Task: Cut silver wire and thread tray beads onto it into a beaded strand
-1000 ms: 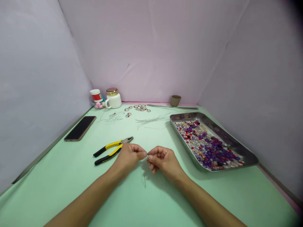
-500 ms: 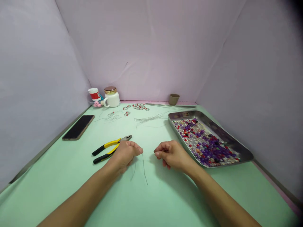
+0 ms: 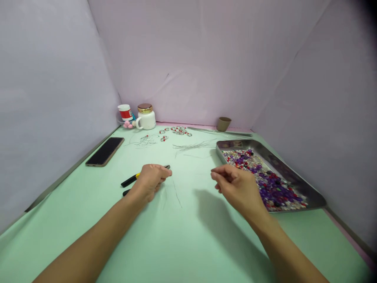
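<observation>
My left hand [image 3: 151, 179] rests on the green table [image 3: 188, 236] with its fingers pinched on a thin wire [image 3: 177, 195] that slants toward me. The hand lies over yellow-and-black pliers [image 3: 129, 181]; only the handle ends and the jaw tip show. My right hand [image 3: 235, 184] hovers above the table with loosely curled fingers and nothing visible in them. It is close to the near left side of a steel tray [image 3: 294, 177] filled with purple, red and pearl beads [image 3: 265, 181].
A dark phone [image 3: 105, 151] lies at the left. At the back stand a white jar with a gold lid [image 3: 146, 116], a red-and-white tub [image 3: 125, 112] and a brown cup [image 3: 224, 124]. Loose wires [image 3: 191, 146] and beaded pieces [image 3: 176, 130] lie mid-table. Lilac walls enclose three sides.
My hands were pinched together at the middle; they have parted. The right hand has let go of the wire, risen and moved right toward the tray. The left has slid slightly away from me over the pliers.
</observation>
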`<state>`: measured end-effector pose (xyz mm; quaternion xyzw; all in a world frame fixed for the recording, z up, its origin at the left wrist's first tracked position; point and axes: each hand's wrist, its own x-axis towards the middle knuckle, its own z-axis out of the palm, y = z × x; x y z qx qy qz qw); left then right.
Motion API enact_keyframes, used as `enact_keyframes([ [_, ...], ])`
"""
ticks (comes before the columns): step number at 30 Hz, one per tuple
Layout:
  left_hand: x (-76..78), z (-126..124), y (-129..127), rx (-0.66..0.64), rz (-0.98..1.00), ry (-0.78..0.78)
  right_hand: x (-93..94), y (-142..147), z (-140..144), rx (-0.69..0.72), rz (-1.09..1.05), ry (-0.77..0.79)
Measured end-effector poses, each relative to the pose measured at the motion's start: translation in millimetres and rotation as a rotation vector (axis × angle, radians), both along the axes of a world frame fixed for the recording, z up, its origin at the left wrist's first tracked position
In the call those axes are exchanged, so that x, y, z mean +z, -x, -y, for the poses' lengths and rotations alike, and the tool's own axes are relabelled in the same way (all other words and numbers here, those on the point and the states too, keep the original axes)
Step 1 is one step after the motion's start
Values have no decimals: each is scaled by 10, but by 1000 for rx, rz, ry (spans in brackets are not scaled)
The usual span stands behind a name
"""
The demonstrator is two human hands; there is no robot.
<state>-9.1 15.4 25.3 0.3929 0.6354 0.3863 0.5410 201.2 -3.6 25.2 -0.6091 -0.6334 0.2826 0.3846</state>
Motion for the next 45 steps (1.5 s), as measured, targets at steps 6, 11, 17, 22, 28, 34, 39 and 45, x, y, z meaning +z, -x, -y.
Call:
enact_keyframes([
  [6, -86, 177, -281, -61, 22, 15, -280, 408, 176, 274, -143, 263],
  [11, -106, 249, -385, -51, 20, -17, -336, 511, 228, 263, -232, 341],
  [17, -59, 102, -220, 38, 19, -23, -277, 415, 188, 370, -106, 423],
  [22, 5, -38, 18, 151, 6, -86, -259, 384, 291, 663, -40, 682],
  [28, 0, -60, 98, 105, 15, -54, -73, 284, 323, 1010, -141, 1033],
  [34, 24, -25, 66, 43, 21, -18, -147, 192, 205, 977, -223, 979],
  [39, 10, 29, -16, -6, -5, -3, -173, 223, 135, 652, -370, 697],
  [45, -53, 149, -188, -66, -50, -21, 59, 272, 232, 386, -357, 266],
])
